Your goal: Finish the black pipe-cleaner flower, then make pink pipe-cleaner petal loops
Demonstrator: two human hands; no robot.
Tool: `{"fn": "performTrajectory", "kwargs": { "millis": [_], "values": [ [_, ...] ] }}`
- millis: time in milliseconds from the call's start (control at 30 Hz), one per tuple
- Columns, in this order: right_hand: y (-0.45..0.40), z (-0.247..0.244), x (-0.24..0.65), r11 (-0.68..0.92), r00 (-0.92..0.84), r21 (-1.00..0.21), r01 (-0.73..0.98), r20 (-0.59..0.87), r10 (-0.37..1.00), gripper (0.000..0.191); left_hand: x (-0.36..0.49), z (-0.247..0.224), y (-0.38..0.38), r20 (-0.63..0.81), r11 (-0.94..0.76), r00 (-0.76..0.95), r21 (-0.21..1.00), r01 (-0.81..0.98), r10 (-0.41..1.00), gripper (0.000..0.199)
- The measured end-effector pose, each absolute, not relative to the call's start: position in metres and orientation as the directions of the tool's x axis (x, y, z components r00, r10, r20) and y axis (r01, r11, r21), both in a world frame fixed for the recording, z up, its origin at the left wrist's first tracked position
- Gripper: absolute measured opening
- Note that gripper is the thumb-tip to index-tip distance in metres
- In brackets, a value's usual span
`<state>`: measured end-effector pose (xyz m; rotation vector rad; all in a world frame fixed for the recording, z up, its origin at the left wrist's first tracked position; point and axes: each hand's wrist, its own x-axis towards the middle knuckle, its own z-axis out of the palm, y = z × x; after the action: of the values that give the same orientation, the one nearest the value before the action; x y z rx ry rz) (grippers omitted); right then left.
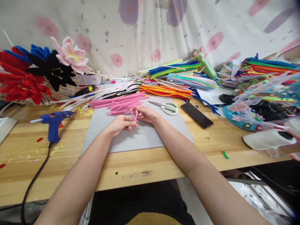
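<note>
Between my two hands is a pink pipe cleaner (134,115), bent into a narrow loop. My left hand (120,123) pinches its lower end, fingers closed. At the upper end, the fingers of my right hand (145,114) are closed on the same loop. Both hands hover over a grey cutting mat (140,140). Just behind them lies a pile of cut pink pipe cleaners (122,104). Scissors (167,107) with pale handles rest on the mat to the right of my right hand.
A blue glue gun (55,123) with a black cord stands at left, near fluffy flowers (70,56). A phone (197,115) lies right of the mat. Bundled coloured pipe cleaners (166,91) line the back. At far right are a white bottle-like object (268,139) and craft clutter.
</note>
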<state>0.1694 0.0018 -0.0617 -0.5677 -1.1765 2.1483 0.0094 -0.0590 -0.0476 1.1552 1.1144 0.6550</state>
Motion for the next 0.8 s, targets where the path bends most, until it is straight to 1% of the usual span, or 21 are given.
{"fn": "performTrajectory", "kwargs": {
  "millis": [133, 267, 467, 567, 633, 800],
  "values": [
    [0.003, -0.062, 0.166, -0.348, -0.643, -0.848, -0.399, -0.012, 0.766, 0.024, 0.009, -0.049, -0.055, -0.304, 0.295, 0.337, 0.952, 0.080, 0.891, 0.023],
    [0.002, -0.059, 0.163, -0.346, -0.597, -0.843, -0.412, -0.037, 0.802, 0.025, 0.012, -0.051, -0.054, -0.279, 0.286, 0.330, 0.958, 0.028, 0.902, 0.027],
    [0.003, -0.057, 0.158, -0.308, -0.468, -0.813, -0.495, -0.049, 0.882, 0.021, 0.021, -0.051, -0.056, -0.268, 0.287, 0.217, 0.956, -0.059, 0.939, 0.039],
    [0.002, -0.058, 0.155, -0.280, -0.421, -0.799, -0.532, -0.037, 0.906, 0.018, 0.026, -0.051, -0.058, -0.247, 0.262, 0.149, 0.960, -0.097, 0.958, 0.040],
    [0.001, -0.058, 0.154, -0.256, -0.379, -0.796, -0.549, -0.036, 0.925, 0.017, 0.028, -0.051, -0.059, -0.222, 0.237, 0.137, 0.966, -0.107, 0.965, 0.044],
    [0.001, -0.059, 0.153, -0.187, -0.284, -0.815, -0.548, -0.029, 0.958, 0.029, 0.031, -0.053, -0.058, -0.168, 0.190, 0.187, 0.976, -0.106, 0.968, 0.052]
  ]
}}
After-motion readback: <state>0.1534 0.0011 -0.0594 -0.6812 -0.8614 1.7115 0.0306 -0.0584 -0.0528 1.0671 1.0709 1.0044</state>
